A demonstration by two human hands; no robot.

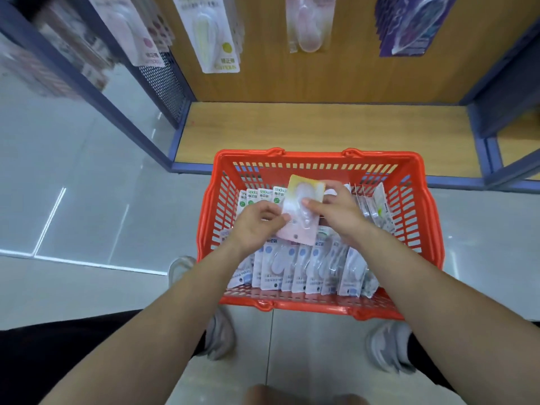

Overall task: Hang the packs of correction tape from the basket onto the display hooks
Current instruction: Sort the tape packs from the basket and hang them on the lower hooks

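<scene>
Left hand (260, 220) at 9 o'clock and right hand (336, 211) at 3 both pinched a glossy rectangular pack (302, 211) over the slotted plastic basket (318, 154).

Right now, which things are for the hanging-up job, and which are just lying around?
For the job: the pink pack, held by the left hand and right hand; the other packs in the red basket; the hanging packs on the display.
Just there: the grey shoes, the floor, the wooden shelf.
</scene>
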